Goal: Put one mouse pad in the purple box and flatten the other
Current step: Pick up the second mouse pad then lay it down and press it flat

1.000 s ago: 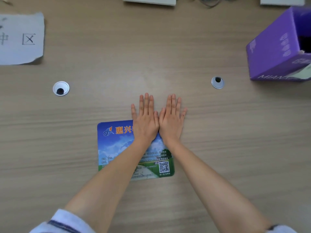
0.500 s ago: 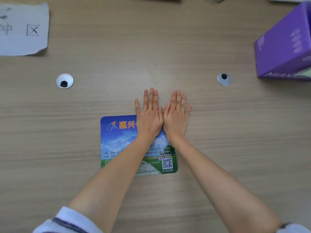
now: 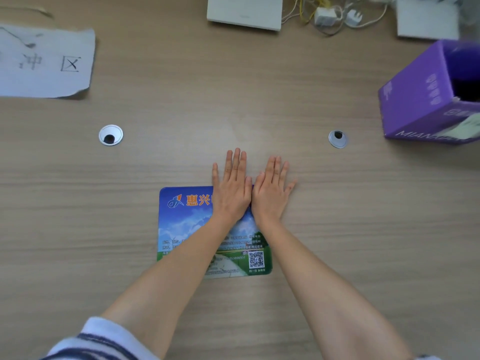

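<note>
A blue and green printed mouse pad [image 3: 187, 224] lies flat on the wooden table, near the middle. My left hand [image 3: 231, 188] and my right hand [image 3: 270, 193] rest side by side, palms down, fingers straight, on the pad's far right corner; their fingertips reach past its top edge onto the table. Neither hand holds anything. The purple box [image 3: 420, 100] stands tilted at the right edge with its opening facing up and right; something pale shows at its lower right, and I cannot tell what it is.
A torn paper sheet with handwriting [image 3: 44, 63] lies at the far left. Two round cable grommets [image 3: 111, 135] [image 3: 337, 138] are set in the table. White flat boxes [image 3: 245, 11] and tangled cables with a charger [image 3: 327, 16] lie along the far edge.
Both hands stay pressed flat on the pad's far right corner. The view shifts a little, so the far edge with boxes and cables shows again.
</note>
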A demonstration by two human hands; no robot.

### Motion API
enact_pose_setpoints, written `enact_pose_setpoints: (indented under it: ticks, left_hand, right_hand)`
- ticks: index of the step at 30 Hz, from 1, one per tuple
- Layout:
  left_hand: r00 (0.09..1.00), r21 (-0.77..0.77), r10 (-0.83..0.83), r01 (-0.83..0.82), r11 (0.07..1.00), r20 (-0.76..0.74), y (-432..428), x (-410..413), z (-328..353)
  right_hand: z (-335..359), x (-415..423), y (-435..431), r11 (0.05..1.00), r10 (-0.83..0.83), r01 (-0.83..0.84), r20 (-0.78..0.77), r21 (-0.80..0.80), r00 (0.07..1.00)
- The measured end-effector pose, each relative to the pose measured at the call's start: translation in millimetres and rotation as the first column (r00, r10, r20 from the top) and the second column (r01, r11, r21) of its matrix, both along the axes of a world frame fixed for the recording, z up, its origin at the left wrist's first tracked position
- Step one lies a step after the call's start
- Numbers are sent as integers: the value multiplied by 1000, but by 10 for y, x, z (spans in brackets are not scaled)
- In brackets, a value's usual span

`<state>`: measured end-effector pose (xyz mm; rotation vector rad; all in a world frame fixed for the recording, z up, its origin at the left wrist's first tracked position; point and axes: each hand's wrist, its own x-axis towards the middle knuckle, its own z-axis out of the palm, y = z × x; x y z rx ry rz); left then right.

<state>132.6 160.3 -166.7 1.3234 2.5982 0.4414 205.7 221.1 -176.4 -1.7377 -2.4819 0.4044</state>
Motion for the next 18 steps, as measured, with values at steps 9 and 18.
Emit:
enact_pose_setpoints:
  ticks: [9,18]
  left_hand:
    - [998,38,58,-57,998,-32,-575,504,184]
    - [994,-19,106,-106,994,-22,-844,862,117]
  right_hand:
    - [153,393,-548,997,-79,81,-125,12,989]
    - [98,705,-815,997,-71,74,-118,19,990]
